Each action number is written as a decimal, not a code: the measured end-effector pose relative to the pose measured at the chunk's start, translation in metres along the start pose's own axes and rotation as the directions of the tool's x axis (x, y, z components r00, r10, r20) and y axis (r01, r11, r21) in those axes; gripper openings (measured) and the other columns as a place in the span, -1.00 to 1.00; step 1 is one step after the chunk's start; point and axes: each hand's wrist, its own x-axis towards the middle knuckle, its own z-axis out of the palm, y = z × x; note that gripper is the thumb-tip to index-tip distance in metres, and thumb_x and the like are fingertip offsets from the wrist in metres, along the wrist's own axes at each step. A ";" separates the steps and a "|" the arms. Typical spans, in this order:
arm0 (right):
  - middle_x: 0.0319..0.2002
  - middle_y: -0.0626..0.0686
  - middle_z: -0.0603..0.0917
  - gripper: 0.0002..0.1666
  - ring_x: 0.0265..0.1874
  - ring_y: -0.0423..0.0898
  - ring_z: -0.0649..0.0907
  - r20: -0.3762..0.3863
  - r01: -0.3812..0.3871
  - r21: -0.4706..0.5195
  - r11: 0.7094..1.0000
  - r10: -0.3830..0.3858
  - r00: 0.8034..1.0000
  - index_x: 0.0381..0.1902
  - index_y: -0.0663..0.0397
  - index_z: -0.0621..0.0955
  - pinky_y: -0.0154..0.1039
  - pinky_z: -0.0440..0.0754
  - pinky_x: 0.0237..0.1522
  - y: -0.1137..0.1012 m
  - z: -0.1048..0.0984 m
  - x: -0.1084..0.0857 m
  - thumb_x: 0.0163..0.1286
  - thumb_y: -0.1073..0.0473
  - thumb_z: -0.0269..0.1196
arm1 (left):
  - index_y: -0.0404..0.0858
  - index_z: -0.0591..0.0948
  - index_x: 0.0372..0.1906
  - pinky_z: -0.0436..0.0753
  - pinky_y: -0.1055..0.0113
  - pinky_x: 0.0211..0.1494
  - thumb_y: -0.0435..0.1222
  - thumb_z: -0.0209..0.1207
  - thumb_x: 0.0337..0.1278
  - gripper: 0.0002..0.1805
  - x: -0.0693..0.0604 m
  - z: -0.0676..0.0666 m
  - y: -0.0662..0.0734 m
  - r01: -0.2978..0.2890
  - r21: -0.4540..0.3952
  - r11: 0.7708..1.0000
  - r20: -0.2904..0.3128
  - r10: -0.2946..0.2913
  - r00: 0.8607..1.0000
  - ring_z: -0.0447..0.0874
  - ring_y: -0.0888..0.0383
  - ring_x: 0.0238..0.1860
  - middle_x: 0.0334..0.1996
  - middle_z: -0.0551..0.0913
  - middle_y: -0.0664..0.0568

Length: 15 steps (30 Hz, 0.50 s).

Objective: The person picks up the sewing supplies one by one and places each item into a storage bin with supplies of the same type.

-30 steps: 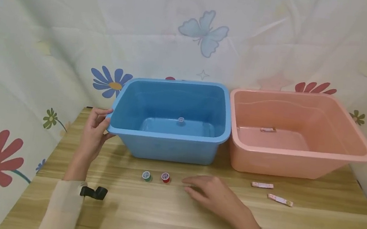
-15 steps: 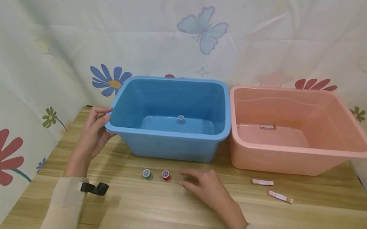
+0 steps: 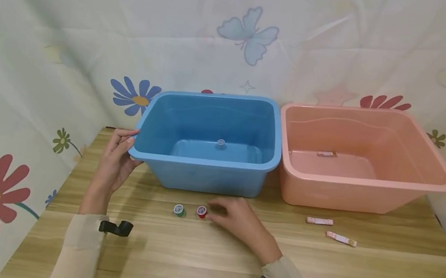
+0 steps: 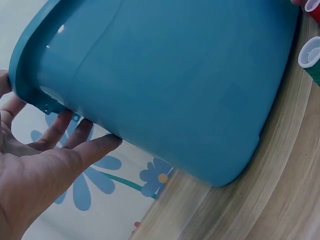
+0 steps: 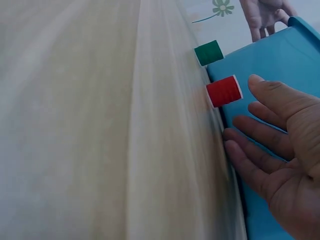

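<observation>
My left hand (image 3: 113, 164) grips the left rim of the blue plastic tub (image 3: 205, 179), thumb at the rim and fingers against the outside wall in the left wrist view. Close to the right of a red thread spool (image 3: 202, 212) is my right hand (image 3: 239, 218), thumb and fingers apart. The right wrist view shows a small gap between thumb and red spool (image 5: 225, 92), with nothing in that hand. A green thread spool (image 3: 179, 210) stands upright to the red one's left. Inside the blue tub is a small white-topped spool (image 3: 220, 143).
A pink plastic tub (image 3: 342, 194) stands against the blue tub's right side, with a small pale strip-like packet (image 3: 327, 153) inside. Two similar packets, one nearer the tub (image 3: 320, 221) and one further forward (image 3: 341, 239), lie on the wooden table (image 3: 189, 266). A printed curtain (image 3: 178, 25) hangs behind.
My right hand has moved left across the table, up close to the red spool. The left hand stays on the blue tub's rim, and both spools keep their places.
</observation>
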 end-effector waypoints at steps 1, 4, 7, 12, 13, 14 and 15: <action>-0.02 -0.02 0.78 -0.58 -0.03 -0.12 0.74 0.006 -0.005 0.014 1.000 0.005 1.000 0.09 0.06 0.73 -0.19 0.69 0.04 0.000 0.001 0.002 0.33 0.05 0.45 | -0.22 0.40 0.23 0.72 0.12 0.02 -0.36 -0.14 0.63 -0.75 0.000 0.000 0.000 0.001 0.004 1.000 -0.004 -0.001 1.000 0.53 0.01 0.10 0.29 0.30 -0.18; -0.04 -0.01 0.79 -0.56 -0.09 -0.14 0.75 0.029 -0.028 0.036 0.999 0.027 0.999 0.09 0.07 0.73 -0.22 0.70 -0.03 0.000 0.004 0.008 0.29 0.05 0.48 | -0.22 0.39 0.23 0.72 0.12 0.03 -0.34 -0.14 0.63 -0.75 -0.001 0.000 0.000 0.001 0.014 1.000 -0.010 0.000 1.000 0.52 0.00 0.11 0.30 0.27 -0.19; -0.06 -0.03 0.79 -0.54 -0.14 -0.16 0.73 0.050 -0.044 0.021 0.999 0.043 0.998 0.09 0.06 0.73 -0.28 0.68 -0.09 0.000 0.007 0.014 0.26 0.04 0.50 | -0.23 0.39 0.23 0.71 0.11 0.03 -0.34 -0.14 0.63 -0.75 0.000 0.000 -0.001 0.002 0.020 1.000 -0.018 -0.001 1.000 0.50 -0.02 0.12 0.32 0.24 -0.21; -0.12 -0.10 0.79 -0.57 -0.21 -0.20 0.68 0.057 -0.040 0.010 0.999 0.039 0.998 0.04 0.00 0.76 -0.33 0.64 -0.17 0.003 0.013 0.019 0.22 0.05 0.52 | -0.23 0.38 0.23 0.70 0.09 0.05 -0.33 -0.12 0.62 -0.75 0.001 0.001 -0.001 0.009 0.021 1.000 -0.043 -0.008 0.999 0.49 -0.04 0.14 0.32 0.25 -0.21; -0.14 -0.11 0.79 -0.59 -0.22 -0.21 0.68 0.059 -0.039 0.015 0.999 0.038 0.998 0.02 -0.01 0.77 -0.33 0.63 -0.17 0.003 0.014 0.020 0.22 0.05 0.53 | -0.22 0.39 0.23 0.70 0.09 0.04 -0.34 -0.12 0.62 -0.76 0.001 0.001 -0.002 0.009 0.019 1.000 -0.045 -0.009 0.999 0.50 -0.04 0.13 0.32 0.25 -0.21; -0.15 -0.12 0.80 -0.61 -0.23 -0.21 0.68 0.060 -0.038 0.024 0.999 0.036 0.998 0.00 -0.02 0.77 -0.33 0.63 -0.17 0.003 0.015 0.020 0.22 0.07 0.53 | -0.22 0.39 0.22 0.71 0.09 0.04 -0.33 -0.12 0.62 -0.76 0.000 0.002 -0.002 0.009 0.019 1.000 -0.046 -0.008 0.999 0.51 -0.02 0.11 0.31 0.26 -0.21; -0.16 -0.13 0.80 -0.63 -0.22 -0.22 0.68 0.063 -0.037 0.033 0.999 0.035 0.997 -0.01 -0.02 0.78 -0.34 0.64 -0.16 0.003 0.015 0.020 0.22 0.08 0.53 | -0.22 0.39 0.22 0.71 0.10 0.03 -0.34 -0.12 0.62 -0.76 0.000 0.001 -0.002 0.007 0.017 1.000 -0.043 -0.006 0.999 0.52 -0.01 0.09 0.31 0.25 -0.21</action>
